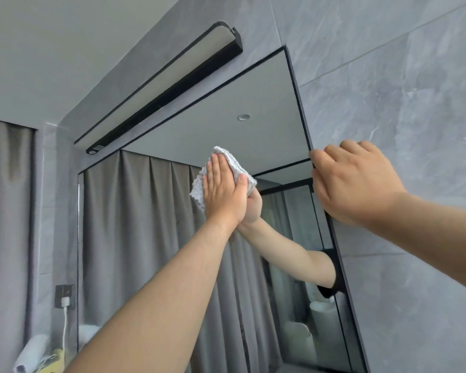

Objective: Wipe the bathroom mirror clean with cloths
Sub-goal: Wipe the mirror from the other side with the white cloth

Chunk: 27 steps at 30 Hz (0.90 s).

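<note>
A home bathroom: grey marble-look wall tiles (388, 76), black-framed mirror (213, 117), light bar (167, 84) above it, grey curtain (8, 211) alongside.

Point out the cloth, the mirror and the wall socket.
cloth (237, 165): head view, on the white fold at its upper right.
mirror (226, 109): head view, on bare glass near the top, reflecting the ceiling.
wall socket (62, 290): head view, on the upper part of its dark plate.

1 black-framed light bar (159, 87) is mounted on grey marbled wall tiles (388, 76). 1 grey curtain (8, 211) hangs at far left. Beside it, 1 dark wall socket (64, 292) holds a white plug (65, 302), with its cable (65, 329) hanging down.
</note>
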Motion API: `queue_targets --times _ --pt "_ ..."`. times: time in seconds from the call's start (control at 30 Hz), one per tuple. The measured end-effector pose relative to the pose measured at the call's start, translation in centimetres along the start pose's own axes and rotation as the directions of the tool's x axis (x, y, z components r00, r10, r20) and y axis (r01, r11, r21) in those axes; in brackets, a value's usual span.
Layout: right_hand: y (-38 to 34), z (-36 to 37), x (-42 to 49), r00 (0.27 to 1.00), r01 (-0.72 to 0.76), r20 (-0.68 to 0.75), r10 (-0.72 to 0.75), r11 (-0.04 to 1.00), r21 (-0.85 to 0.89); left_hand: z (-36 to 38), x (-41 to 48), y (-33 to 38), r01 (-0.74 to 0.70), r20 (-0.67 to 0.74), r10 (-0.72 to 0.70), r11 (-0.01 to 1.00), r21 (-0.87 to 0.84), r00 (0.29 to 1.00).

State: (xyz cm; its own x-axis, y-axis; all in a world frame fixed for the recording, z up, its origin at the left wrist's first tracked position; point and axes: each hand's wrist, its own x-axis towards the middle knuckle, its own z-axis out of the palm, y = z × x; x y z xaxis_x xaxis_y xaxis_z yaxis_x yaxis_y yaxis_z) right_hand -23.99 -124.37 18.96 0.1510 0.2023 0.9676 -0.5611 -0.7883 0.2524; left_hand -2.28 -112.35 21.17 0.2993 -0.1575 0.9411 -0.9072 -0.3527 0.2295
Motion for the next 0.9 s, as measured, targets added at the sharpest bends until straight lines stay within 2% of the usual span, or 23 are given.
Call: queue_targets --times 0.17,0.3,0.47,0.63,0.77,0.87,0.9 --pt "-1.0 0.8 4.5 0.989 -0.146 0.007 0.147 0.967 0.208 -2.6 6.5 -3.3 0.16 -0.036 -0.16 0.987 -0.003 0.987" --pt "-1.0 2.3 4.8 0.991 -0.112 -0.048 0.123 0.975 0.192 -3.8 11.1 -7.2 0.332 -0.058 -0.332 0.943 -0.009 0.941" --pt "-1.4 2.6 4.2 0.989 -0.096 -0.09 0.113 0.979 0.178 -4.4 14.4 -11.2 0.321 -0.111 -0.32 0.947 -0.01 0.941" --pt "-1.2 3.1 4.4 0.988 -0.105 -0.09 0.122 0.979 0.172 -5.6 18.9 -14.9 0.438 -0.208 -0.454 0.891 -0.121 0.866" --pt "-1.5 3.4 4.6 0.989 -0.093 -0.099 0.111 0.981 0.173 -6.2 21.1 -16.2 0.464 -0.18 -0.487 0.872 -0.153 0.855" --pt "-1.0 3.1 4.1 0.989 -0.113 -0.077 0.128 0.978 0.173 -6.5 21.9 -17.8 0.456 -0.221 -0.495 0.866 -0.206 0.84" --pt "-1.0 2.8 4.2 0.987 -0.12 -0.083 0.136 0.978 0.173 -6.4 22.6 -18.7 0.449 -0.189 -0.492 0.863 -0.231 0.85"
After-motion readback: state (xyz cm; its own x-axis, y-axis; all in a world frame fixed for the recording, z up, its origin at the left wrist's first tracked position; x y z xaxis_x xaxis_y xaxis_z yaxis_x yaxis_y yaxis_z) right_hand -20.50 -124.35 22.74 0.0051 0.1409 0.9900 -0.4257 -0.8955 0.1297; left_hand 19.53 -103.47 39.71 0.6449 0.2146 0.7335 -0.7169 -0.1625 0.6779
